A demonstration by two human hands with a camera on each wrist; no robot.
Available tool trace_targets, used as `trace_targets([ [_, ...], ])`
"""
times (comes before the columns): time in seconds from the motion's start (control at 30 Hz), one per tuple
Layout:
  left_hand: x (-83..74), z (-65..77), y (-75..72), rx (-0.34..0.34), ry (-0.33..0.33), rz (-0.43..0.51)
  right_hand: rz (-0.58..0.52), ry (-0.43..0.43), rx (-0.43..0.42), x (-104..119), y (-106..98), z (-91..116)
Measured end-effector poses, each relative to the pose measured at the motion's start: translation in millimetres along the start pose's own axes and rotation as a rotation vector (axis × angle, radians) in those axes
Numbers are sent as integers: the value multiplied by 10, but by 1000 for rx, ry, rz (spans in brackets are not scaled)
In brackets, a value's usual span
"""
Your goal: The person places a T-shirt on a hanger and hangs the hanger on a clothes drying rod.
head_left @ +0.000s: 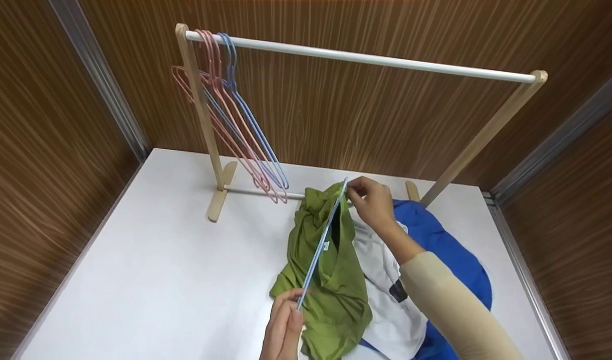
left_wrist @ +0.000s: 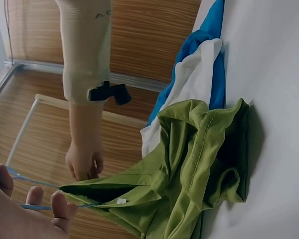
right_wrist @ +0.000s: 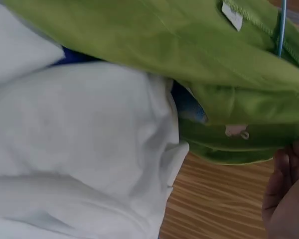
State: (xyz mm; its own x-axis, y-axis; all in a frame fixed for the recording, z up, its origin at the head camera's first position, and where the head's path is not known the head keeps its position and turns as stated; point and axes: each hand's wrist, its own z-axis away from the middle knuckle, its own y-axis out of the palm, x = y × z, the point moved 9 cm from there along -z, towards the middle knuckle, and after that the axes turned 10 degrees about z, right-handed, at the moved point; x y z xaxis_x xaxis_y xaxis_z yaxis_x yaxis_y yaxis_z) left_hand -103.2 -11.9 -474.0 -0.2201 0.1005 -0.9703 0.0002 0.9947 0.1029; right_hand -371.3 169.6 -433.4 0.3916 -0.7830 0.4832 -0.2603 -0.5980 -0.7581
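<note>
My left hand point(head_left: 283, 325) pinches the near end of a thin blue clothes hanger point(head_left: 316, 255), which slants away over a green shirt point(head_left: 343, 295). At the far end my right hand point(head_left: 373, 202) pinches the shirt's edge beside the hanger. In the left wrist view the hanger point(left_wrist: 32, 182) runs from the fingers into the opening of the raised green cloth point(left_wrist: 189, 164). The right wrist view shows the right fingertips point(right_wrist: 284, 162) at the green edge, with a small white label point(right_wrist: 232, 16) inside. The hanger's part inside the shirt is hidden.
Right of the green shirt lie a white garment point(head_left: 393, 320) and a blue garment point(head_left: 451, 255), overlapping. Behind stands a wooden rack with a white rail point(head_left: 361, 58). Several pink hangers point(head_left: 213, 65) and blue hangers point(head_left: 250, 115) hang at its left end. Wood-grain panels enclose the white table point(head_left: 175, 270).
</note>
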Motion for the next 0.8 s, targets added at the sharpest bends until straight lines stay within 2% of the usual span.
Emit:
trace_targets([
  [0.07,13,-10,13,-6,-3,5,-41,7,-22,14,-20,100],
  [0.17,12,-20,45,-9,56,-4,-102,-2,-30,78,-32,258],
  [0.37,26,-8,124,-1,127,-9,-239,-4,33,214,-27,469],
  [0.5,8,-26,167,22,120,-14,-296,7,6,296,-133,476],
  [0.6,-9,-34,199,29,98,-17,-378,-6,-4,396,-236,469],
  [0.8,23,-24,239,16,62,-40,-546,-29,91,549,-269,489],
])
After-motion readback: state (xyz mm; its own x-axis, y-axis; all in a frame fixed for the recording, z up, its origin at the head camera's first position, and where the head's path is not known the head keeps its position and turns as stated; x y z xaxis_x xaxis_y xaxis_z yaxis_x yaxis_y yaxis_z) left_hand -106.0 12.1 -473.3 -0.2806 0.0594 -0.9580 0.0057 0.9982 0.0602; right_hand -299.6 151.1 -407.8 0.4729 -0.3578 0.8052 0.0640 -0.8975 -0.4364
